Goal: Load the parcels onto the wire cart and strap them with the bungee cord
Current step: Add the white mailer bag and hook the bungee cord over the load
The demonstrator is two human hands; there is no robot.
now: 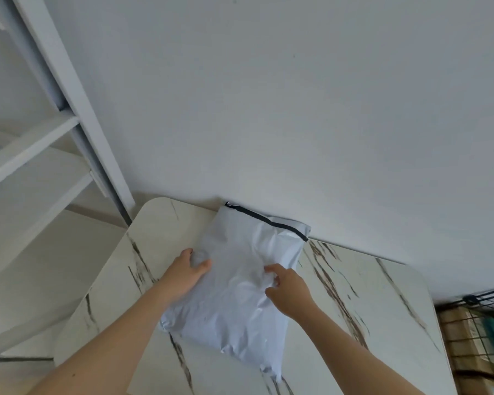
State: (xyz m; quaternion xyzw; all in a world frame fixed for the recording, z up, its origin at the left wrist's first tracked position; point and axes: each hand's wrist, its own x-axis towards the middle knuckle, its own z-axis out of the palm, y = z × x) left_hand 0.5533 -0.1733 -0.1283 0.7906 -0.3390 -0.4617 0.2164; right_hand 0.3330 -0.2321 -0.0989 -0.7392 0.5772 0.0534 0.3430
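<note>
Currently the pale grey plastic mailer parcel (240,283) lies on the marble-patterned table (368,303) — left hand (184,276) clasping its edge, right hand (290,292) pinching its loose film. Lifted toward the black wire cart (485,297), that slick film could slip or tear.

Parcel (237,283): glossy crinkled grey plastic. Table (368,295) beneath: smooth marble-look top. Right of table, cart (479,317): black wire.

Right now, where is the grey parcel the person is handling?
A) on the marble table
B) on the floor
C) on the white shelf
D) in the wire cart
A: the grey parcel lies on the marble table, gripped by left hand and right hand; the wire cart stands apart.
</note>
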